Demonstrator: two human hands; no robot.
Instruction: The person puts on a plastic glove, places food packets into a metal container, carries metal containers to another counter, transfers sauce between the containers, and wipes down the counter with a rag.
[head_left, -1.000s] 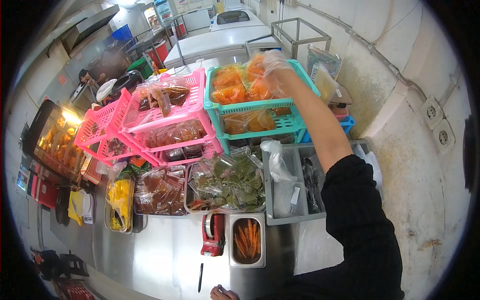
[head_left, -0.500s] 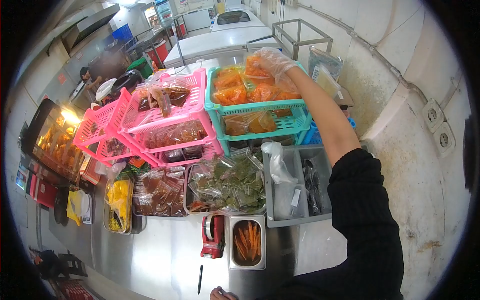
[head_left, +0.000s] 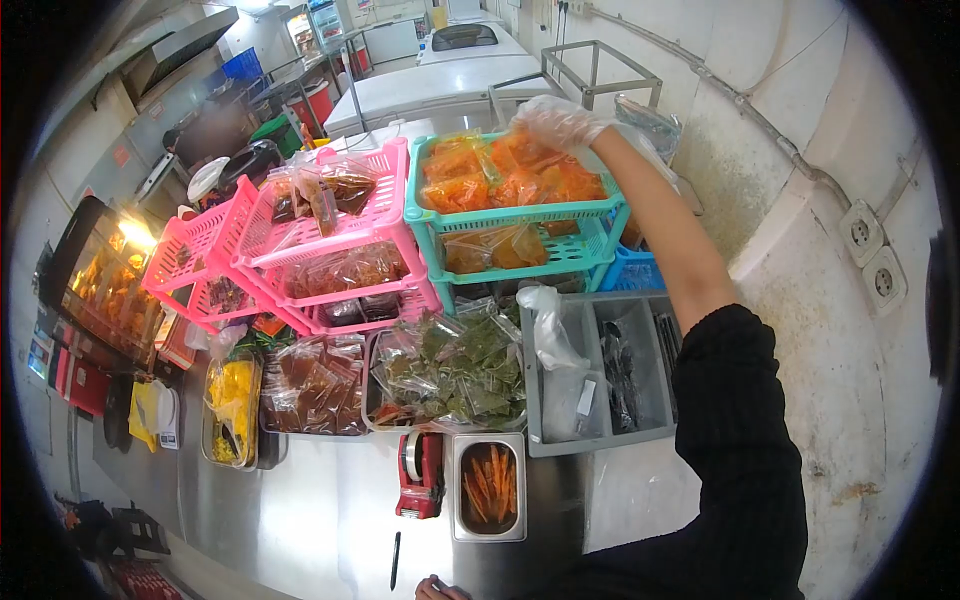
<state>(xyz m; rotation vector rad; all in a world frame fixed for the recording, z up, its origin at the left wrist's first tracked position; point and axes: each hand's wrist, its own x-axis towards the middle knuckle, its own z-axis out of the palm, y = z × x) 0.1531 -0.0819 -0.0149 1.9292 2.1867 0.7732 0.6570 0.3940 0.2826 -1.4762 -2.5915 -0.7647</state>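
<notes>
My right hand (head_left: 560, 125), in a clear plastic glove, reaches over the top tier of a teal rack (head_left: 520, 212). Its fingers are closed on a bag of orange food (head_left: 527, 150), partly hidden by the glove. More such bags lie around it in that tier. At the bottom edge only the fingers of my left hand (head_left: 440, 588) show, curled in and with nothing visible in them. Close to it lies a black pen (head_left: 395, 560) on the steel table. A red tape dispenser (head_left: 420, 475) and a metal pan (head_left: 489, 535) of orange strips stand just beyond.
Pink racks (head_left: 330, 225) with bagged food stand left of the teal one. In front are trays of brown sachets (head_left: 315, 385), green leafy packets (head_left: 450, 370) and yellow food (head_left: 233, 395). A grey divided bin (head_left: 600, 440) holds black utensils. The wall (head_left: 800, 350) bounds the right side.
My right hand has shifted slightly, and the orange bag under it sits lower in the rack. The view has moved a little; my left hand stays at the bottom edge.
</notes>
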